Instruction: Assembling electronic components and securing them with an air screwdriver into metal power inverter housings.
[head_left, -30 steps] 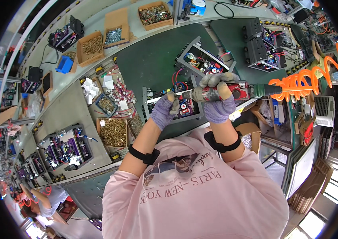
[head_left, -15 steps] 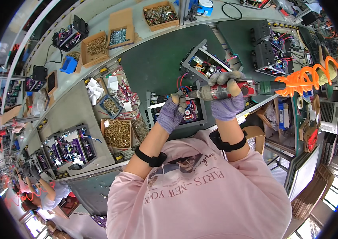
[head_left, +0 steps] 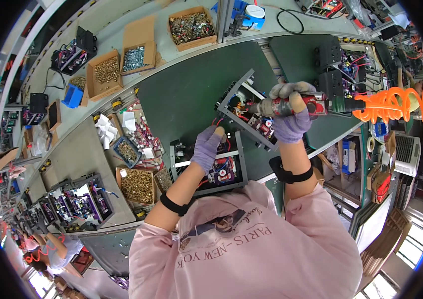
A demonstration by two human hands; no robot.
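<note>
Since the earlier frames the left hand has come off the driver and dropped toward the nearer chassis; the right hand has carried the driver to the right, over the farther chassis.

Left to right:
- Cardboard trays of brass screws sit on the worktop, left of the work.
- Near chassis: open metal frame with a red-blue circuit board inside, lying flat just in front of the person. Left hand, gloved, rests at its upper edge, fingers loosely curled, tips touching near the frame wall. Whether a screw is pinched there I cannot tell.
- Far chassis: tilted up on edge, just beyond the near one, wiring exposed.
- Pneumatic screwdriver: held level, tip pointing left into the far chassis. Right hand, gloved, wrapped tight around the barrel.
- Orange coiled air hose runs off the driver's tail to the right.

Risks, as judged:
- Far chassis stands tilted with no hand steadying it; driver thrust could push it over or slide it along the mat.
- Bit entering near loose red and black leads could nick or snag them.
- Hose pull to the right may drag the tip off the screw head and cam out.
</note>
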